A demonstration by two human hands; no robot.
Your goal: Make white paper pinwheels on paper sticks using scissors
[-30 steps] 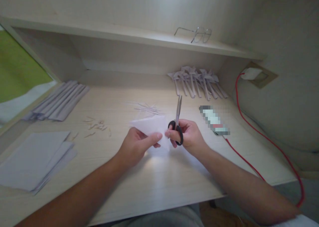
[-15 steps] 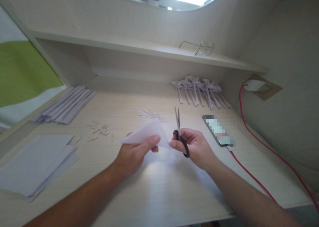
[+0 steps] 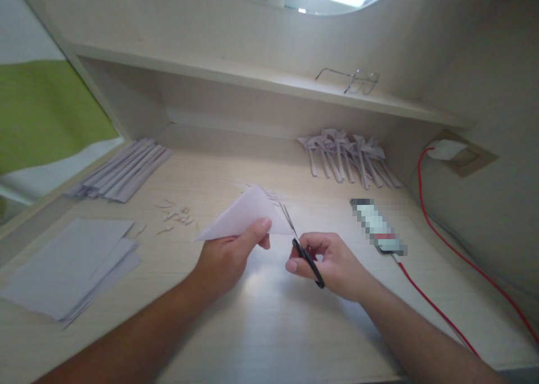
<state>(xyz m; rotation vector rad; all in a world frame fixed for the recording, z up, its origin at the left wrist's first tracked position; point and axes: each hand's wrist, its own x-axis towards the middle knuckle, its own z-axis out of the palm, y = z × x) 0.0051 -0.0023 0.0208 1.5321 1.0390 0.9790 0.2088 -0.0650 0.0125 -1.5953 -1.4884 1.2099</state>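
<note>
Closest to me, I see both forearms reaching in over the pale wooden desk [image 3: 269, 328]. My left hand [image 3: 225, 257] is closed on a folded white paper triangle [image 3: 244, 215], thumb on top pinching its lower edge, so the sheet stands raised above the desk with its apex pointing away. My right hand [image 3: 332, 260] grips a pair of black-handled scissors [image 3: 301, 243], fingers through the loops; the blades look slightly parted and their tips sit right at the right edge of the paper, though I cannot tell whether they bite into it.

To the left, near the desk edge, I see a stack of flat white sheets [image 3: 67, 266]. A little further in lie small paper scraps [image 3: 177, 215], and thin slivers show just behind the triangle. On the right lies a phone [image 3: 377, 227], its screen blurred, with a red cable [image 3: 463, 260] running from it up to a white plug [image 3: 446, 148] in the wall socket.

Further back, a row of folded paper strips [image 3: 126, 168] lies at the left, and a cluster of folded paper pieces [image 3: 349, 156] rests near the back wall at the right. On the shelf [image 3: 252, 78] above sits a pair of glasses [image 3: 353, 81].
</note>
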